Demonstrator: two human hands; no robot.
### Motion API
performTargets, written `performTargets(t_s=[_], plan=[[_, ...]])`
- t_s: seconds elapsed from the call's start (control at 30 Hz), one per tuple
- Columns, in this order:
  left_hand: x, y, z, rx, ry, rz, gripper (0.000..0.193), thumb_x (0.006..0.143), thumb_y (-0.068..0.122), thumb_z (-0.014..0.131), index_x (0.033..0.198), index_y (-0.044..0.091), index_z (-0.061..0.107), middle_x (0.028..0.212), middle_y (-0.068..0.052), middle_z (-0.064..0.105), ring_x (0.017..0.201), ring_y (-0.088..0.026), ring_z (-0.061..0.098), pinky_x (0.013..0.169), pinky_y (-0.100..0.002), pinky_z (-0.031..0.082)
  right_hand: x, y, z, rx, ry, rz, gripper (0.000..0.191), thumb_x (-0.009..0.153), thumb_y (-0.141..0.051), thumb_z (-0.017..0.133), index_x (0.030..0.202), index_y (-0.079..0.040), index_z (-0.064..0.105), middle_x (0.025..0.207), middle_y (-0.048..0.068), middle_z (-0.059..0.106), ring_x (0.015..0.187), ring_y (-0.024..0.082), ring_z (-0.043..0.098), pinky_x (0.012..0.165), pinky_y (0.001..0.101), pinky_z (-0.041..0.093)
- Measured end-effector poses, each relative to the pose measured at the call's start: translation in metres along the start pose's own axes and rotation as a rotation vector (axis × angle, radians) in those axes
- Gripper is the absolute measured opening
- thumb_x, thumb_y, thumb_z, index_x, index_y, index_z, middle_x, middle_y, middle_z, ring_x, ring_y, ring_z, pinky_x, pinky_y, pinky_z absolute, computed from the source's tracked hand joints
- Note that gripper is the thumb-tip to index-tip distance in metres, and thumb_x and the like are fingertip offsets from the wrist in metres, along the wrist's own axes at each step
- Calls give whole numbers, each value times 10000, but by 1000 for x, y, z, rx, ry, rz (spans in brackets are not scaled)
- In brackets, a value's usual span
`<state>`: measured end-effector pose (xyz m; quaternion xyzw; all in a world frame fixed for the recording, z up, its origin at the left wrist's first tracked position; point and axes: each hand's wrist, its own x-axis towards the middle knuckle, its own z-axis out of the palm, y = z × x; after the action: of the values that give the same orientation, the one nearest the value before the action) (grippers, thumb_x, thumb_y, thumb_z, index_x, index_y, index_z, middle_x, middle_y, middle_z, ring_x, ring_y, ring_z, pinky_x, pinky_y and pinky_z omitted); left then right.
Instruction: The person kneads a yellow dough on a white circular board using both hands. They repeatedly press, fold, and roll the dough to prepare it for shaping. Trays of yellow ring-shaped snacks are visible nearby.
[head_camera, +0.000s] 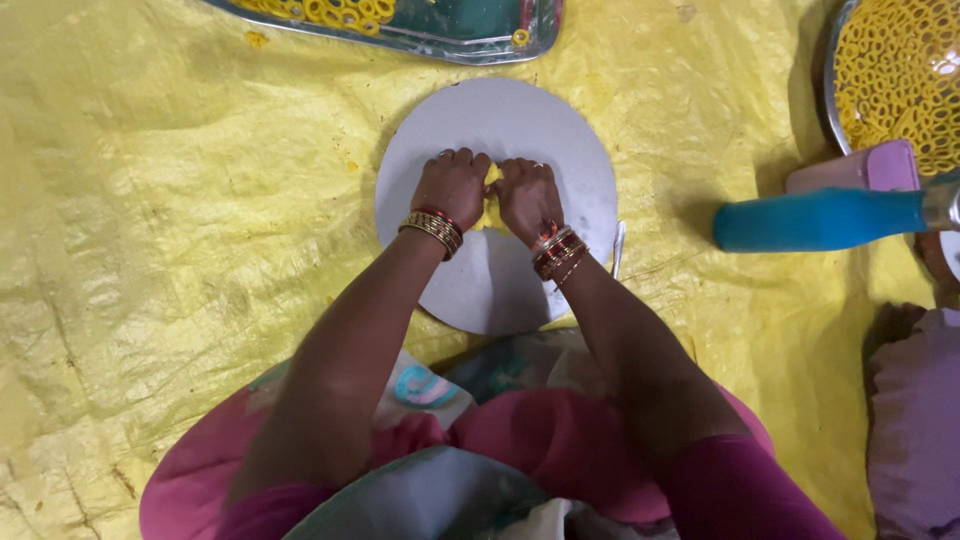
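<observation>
Nearest the camera, pink-clad knees are framing a round grey flat board (500, 290) that is lying on a crinkled yellow plastic sheet (180, 230). On the board, the left hand (452, 186) and the right hand (526, 196), both wearing wrist bangles, are pressing together with fingers curled and clenched around a small lump of yellow dough (491, 203) sitting between them at the board's middle. Farther off, a steel tray of yellow rings (420, 25) is lying, and a round basket of yellow rings (895, 75) is sitting at far right.
</observation>
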<state>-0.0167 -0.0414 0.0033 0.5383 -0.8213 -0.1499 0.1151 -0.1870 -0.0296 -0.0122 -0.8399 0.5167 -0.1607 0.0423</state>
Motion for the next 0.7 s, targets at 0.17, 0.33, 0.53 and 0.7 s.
performTargets(t_s=[0.17, 0.33, 0.53, 0.7], plan=[[-17, 3, 0, 112, 56, 75, 250, 921, 215, 645, 1137, 94, 616, 1123, -117, 641, 1092, -318, 618, 926, -484, 487, -8, -5, -6, 13, 18, -18, 133, 890, -204, 693, 924, -76, 679, 1013, 111, 682, 1004, 322, 630, 882, 471, 455], [-35, 9, -20, 161, 40, 122, 411, 956, 205, 642, 1345, 107, 556, 1254, -112, 583, 1188, -313, 556, 999, -492, 437, -18, -24, -34, -9, -159, 75, 342, 955, -174, 663, 1263, -29, 625, 1192, 163, 637, 1107, 344, 588, 945, 489, 439], [-71, 17, -43, 289, -47, 210, 1015, 634, 446, 866, 1445, 63, 392, 1346, -138, 490, 1228, -327, 491, 1033, -526, 393, -50, -40, -70, -74, -330, -7, 929, 773, -325, 752, 1538, -34, 312, 1534, 167, 417, 1377, 351, 420, 1049, 532, 371], [-65, 21, -47, 256, -94, 119, 1057, 650, 441, 908, 1491, 79, 380, 1365, -124, 494, 1263, -332, 497, 1037, -523, 408, -46, -45, -53, -84, -191, 32, 910, 825, -378, 749, 1560, -56, 321, 1549, 154, 428, 1388, 344, 423, 1095, 520, 347]])
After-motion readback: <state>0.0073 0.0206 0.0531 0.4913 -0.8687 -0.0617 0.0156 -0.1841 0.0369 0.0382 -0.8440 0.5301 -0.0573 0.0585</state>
